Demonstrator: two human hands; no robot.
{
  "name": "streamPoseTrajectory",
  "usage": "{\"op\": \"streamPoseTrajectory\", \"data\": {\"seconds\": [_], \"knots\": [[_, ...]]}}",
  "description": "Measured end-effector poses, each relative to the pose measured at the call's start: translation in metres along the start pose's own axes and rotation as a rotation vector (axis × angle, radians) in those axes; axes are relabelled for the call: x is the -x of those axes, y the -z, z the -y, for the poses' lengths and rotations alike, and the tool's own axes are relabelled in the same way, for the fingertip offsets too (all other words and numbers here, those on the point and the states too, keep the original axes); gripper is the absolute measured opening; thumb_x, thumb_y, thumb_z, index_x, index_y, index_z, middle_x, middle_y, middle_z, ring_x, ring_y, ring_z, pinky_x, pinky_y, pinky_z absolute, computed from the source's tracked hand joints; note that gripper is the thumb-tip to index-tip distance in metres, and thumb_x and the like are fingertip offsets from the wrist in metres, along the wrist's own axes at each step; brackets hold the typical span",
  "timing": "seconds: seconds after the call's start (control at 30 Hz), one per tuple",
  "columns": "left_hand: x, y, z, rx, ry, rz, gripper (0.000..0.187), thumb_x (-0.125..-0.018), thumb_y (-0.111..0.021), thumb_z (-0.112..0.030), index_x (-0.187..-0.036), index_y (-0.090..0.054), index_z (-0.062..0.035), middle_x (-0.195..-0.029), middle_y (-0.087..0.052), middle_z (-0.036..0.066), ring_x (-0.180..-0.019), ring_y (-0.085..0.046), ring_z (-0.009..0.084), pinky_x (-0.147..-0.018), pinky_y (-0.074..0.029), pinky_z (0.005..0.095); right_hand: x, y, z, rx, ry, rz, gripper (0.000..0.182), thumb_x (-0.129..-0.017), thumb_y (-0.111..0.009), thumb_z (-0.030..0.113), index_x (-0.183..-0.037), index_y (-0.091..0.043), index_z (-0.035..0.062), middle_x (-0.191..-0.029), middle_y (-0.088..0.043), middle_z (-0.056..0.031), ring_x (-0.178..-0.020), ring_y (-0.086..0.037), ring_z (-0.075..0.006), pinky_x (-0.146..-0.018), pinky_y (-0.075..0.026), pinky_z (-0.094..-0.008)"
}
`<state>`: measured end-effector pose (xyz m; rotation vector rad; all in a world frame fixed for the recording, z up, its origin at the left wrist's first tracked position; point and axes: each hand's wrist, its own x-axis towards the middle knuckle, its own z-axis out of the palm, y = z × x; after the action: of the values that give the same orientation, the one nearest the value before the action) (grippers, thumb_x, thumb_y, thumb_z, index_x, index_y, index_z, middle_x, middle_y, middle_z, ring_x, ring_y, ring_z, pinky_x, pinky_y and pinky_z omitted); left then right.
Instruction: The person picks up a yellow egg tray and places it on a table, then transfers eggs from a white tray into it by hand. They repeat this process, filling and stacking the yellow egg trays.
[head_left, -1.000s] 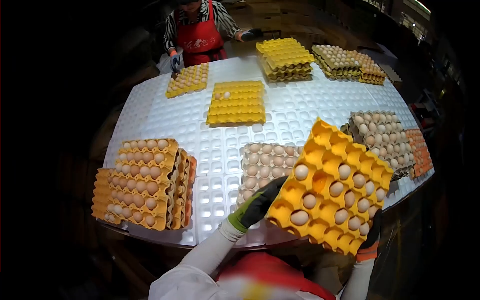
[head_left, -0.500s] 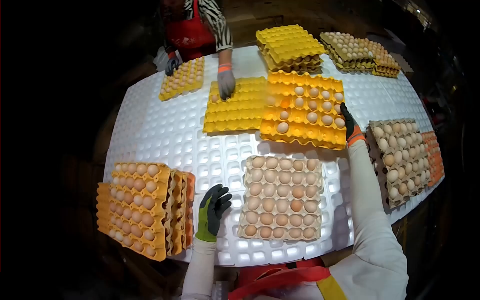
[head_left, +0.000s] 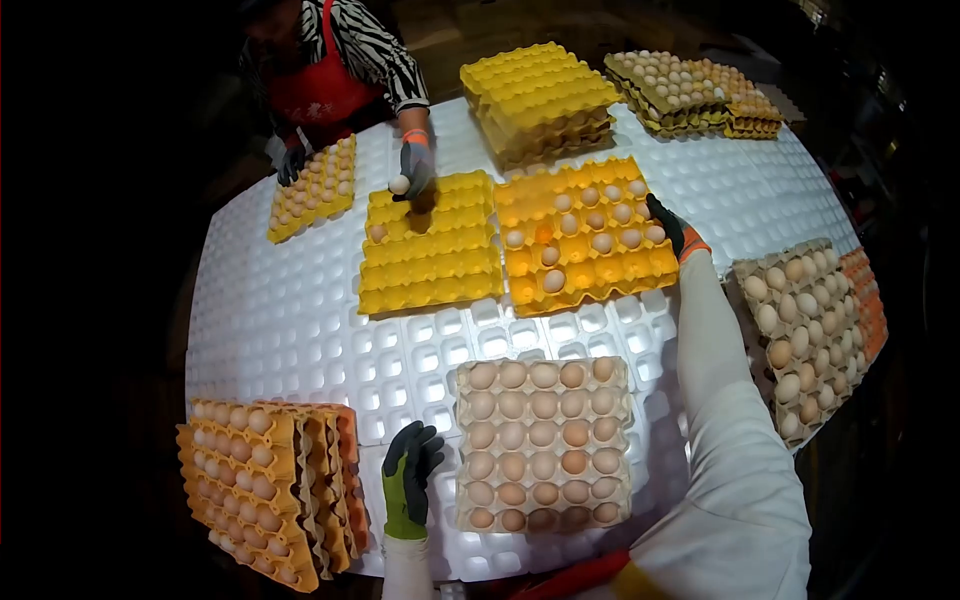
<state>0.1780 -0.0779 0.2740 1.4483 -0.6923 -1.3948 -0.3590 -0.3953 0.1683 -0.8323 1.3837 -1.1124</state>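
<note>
My right hand [head_left: 678, 226], in a black glove with an orange cuff, grips the right edge of an orange-yellow egg tray [head_left: 610, 272]. That tray is partly filled with eggs, and one spot in it looks bright orange. My left hand [head_left: 412, 468], in a black and green glove, hovers over the white tabletop with its fingers apart and nothing in them. Just right of it lies a grey tray [head_left: 460, 450] full of eggs. On its left stands a stack of filled egg trays [head_left: 240, 480].
Across the table, a co-worker's hand [head_left: 416, 165] holds an egg [head_left: 400, 184] above a yellow tray [head_left: 430, 285]. Their other hand touches a filled yellow tray [head_left: 312, 190]. Stacked yellow trays [head_left: 540, 85] and filled trays [head_left: 690, 85] stand behind; grey trays [head_left: 800, 330] stand right.
My view has shifted. The orange-yellow tray has turned slightly, with my right hand still at its edge. The co-worker's hand has risen off the yellow tray and now shows an egg.
</note>
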Motion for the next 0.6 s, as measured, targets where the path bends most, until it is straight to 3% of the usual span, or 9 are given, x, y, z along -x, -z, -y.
{"op": "streamPoseTrajectory", "data": {"seconds": [0.17,0.23,0.27,0.33,0.43,0.53,0.6], "knots": [[0.019,0.009,-0.006,-0.019,-0.019,-0.077,0.047,-0.106,-0.054,-0.034,-0.139,-0.051,-0.0006,-0.127,-0.065,0.014,-0.109,-0.066,0.0229,-0.093,-0.054,0.0364,-0.001,-0.021,0.013,0.225,-0.035,-0.091,0.076,-0.083,-0.069,0.069,-0.13,-0.066,0.0088,-0.114,-0.065,-0.0056,-0.098,-0.058,-0.0176,-0.088,-0.047,-0.031],[0.027,0.016,-0.004,-0.008,-0.046,-0.067,0.047,-0.106,-0.055,-0.033,-0.139,-0.051,0.0002,-0.127,-0.065,0.014,-0.109,-0.066,0.0232,-0.093,-0.055,0.0364,-0.013,-0.025,0.018,0.347,-0.007,-0.214,0.065,-0.084,-0.068,0.069,-0.109,-0.076,0.009,-0.086,-0.068,0.0012,-0.068,-0.058,-0.0168,-0.067,-0.051,-0.0348],[0.031,0.018,-0.003,-0.004,-0.062,-0.057,0.047,-0.106,-0.054,-0.033,-0.139,-0.051,0.0005,-0.127,-0.065,0.014,-0.109,-0.066,0.0234,-0.093,-0.055,0.0363,-0.021,-0.021,0.015,0.378,-0.004,-0.23,0.059,-0.084,-0.069,0.066,-0.103,-0.078,0.0106,-0.077,-0.069,0.0007,-0.063,-0.061,-0.0212,-0.067,-0.053,-0.0391],[0.044,0.017,-0.003,-0.011,-0.079,-0.075,0.047,-0.106,-0.054,-0.033,-0.138,-0.052,0.0013,-0.126,-0.065,0.015,-0.108,-0.067,0.0233,-0.092,-0.055,0.0354,-0.03,-0.023,0.025,0.868,-0.046,-0.264,0.05,-0.087,-0.07,0.056,-0.113,-0.074,0.0138,-0.091,-0.072,-0.0059,-0.077,-0.069,-0.0267,-0.074,-0.055,-0.0419],[0.061,0.017,-0.002,-0.034,-0.096,-0.047,0.045,-0.106,-0.054,-0.03,-0.138,-0.052,0.0015,-0.125,-0.066,0.014,-0.107,-0.067,0.0219,-0.091,-0.055,0.0345,-0.016,-0.057,0.023,1.278,0.351,-0.79,0.042,-0.092,-0.066,0.044,-0.126,-0.067,0.0189,-0.111,-0.069,-0.0121,-0.101,-0.069,-0.0309,-0.086,-0.054,-0.0435],[0.079,0.028,0.016,0.08,-0.101,0.046,0.045,-0.105,-0.055,-0.028,-0.139,-0.051,0.0015,-0.125,-0.066,0.014,-0.108,-0.066,0.021,-0.094,-0.053,0.0346,0.027,-0.102,0.055,1.16,0.485,-0.476,0.044,-0.095,-0.062,0.038,-0.136,-0.059,0.0228,-0.123,-0.064,-0.0134,-0.115,-0.062,-0.0315,-0.094,-0.051,-0.0438],[0.095,0.035,0.018,0.184,-0.112,0.151,0.047,-0.101,-0.06,-0.018,-0.142,-0.049,0.002,-0.132,-0.063,0.014,-0.116,-0.063,0.0219,-0.1,-0.05,0.0348,0.046,-0.125,0.041,1.323,0.591,-0.346,0.041,-0.095,-0.06,0.035,-0.135,-0.061,0.024,-0.13,-0.064,-0.0132,-0.111,-0.064,-0.0351,-0.094,-0.051,-0.047]]}}
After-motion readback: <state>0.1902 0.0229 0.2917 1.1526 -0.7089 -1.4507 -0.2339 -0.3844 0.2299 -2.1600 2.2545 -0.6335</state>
